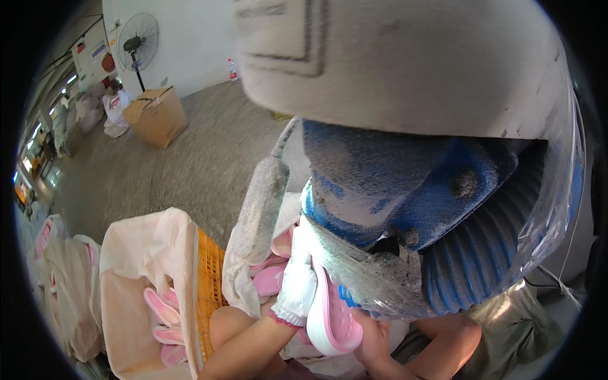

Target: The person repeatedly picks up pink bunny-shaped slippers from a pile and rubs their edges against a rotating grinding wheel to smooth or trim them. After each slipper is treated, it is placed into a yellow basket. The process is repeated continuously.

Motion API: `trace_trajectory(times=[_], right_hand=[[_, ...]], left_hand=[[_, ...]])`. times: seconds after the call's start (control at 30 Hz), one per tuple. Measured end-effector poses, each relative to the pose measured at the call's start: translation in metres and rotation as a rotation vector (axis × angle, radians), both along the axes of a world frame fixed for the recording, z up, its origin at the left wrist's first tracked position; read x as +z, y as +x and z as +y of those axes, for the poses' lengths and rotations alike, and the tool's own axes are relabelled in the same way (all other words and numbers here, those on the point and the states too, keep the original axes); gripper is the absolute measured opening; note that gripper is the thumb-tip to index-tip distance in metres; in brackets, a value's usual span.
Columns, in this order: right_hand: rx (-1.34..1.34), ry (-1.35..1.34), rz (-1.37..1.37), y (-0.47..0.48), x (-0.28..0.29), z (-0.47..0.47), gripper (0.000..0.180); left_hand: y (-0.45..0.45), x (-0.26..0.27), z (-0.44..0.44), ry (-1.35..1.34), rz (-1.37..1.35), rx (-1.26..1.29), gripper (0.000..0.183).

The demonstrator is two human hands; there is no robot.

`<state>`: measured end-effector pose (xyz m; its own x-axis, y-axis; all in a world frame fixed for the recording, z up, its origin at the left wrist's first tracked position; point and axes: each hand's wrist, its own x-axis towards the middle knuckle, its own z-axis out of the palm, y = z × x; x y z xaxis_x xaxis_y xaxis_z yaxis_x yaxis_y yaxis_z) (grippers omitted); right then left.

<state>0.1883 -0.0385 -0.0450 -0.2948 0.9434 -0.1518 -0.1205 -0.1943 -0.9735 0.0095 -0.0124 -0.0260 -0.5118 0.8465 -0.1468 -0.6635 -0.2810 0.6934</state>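
In front of me a pink and white shoe sole (335, 318) is held at the lower edge of a dusty blue machine (361, 190) with a ribbed housing. My left hand (297, 285), in a white knitted glove, grips the sole's left side; its fingertips are washed out by bright light. My right hand (373, 335) is bare and holds the sole's right edge near its rounded end. The sole's far end is hidden behind the glove and machine. More pink soles (270, 280) lie in a white sack just left of the glove.
A lined orange plastic crate (209, 270) with several pink and white soles (164, 308) stands at the left. A grey oblong lamp or box (262, 209) hangs beside the machine. White sacks (71, 294) stand at far left; a cardboard box (159, 116) and a fan (137, 42) are farther back.
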Motion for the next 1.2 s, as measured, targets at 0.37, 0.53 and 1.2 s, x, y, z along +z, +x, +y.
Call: trace_trajectory(times=[0.37,0.53,1.2], right_hand=[[0.04,0.294,-0.062,-0.058,-0.005,0.084,0.028],[0.009,0.077,0.243,-0.075,0.013,0.095,0.028],[-0.065,-0.29,0.36,0.005,0.03,-0.051,0.048]], left_hand=[[-0.014,-0.002,0.001,-0.175,0.108,-0.045,0.035],[-0.008,0.01,0.015,-0.034,0.007,-0.008,0.036],[0.007,0.029,-0.004,-0.096,-0.241,-0.063,0.034]])
